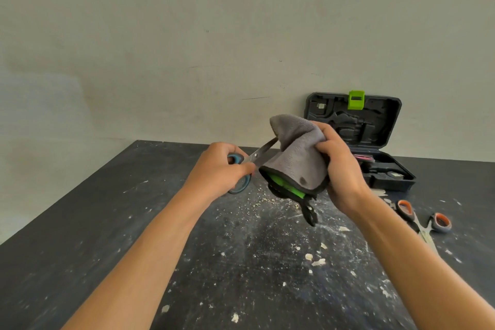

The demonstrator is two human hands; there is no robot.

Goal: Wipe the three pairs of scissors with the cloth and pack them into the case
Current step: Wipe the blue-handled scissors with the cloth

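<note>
Two hands work above the surface (107, 222). My left hand (222, 169) grips the blue scissors (242, 169) by the handles. Their blades point up and right into the grey cloth (297, 153), which my right hand (340, 163) squeezes. Behind it, the case (385, 126) sits open, nearer my right hand. I see no writing.

Both bare forearms reach forward above the dark speckled bench (107, 236). The left hand (222, 169) has its fingers curled; the right hand (340, 169), just beside it, is raised with its fingers clenched.
</note>
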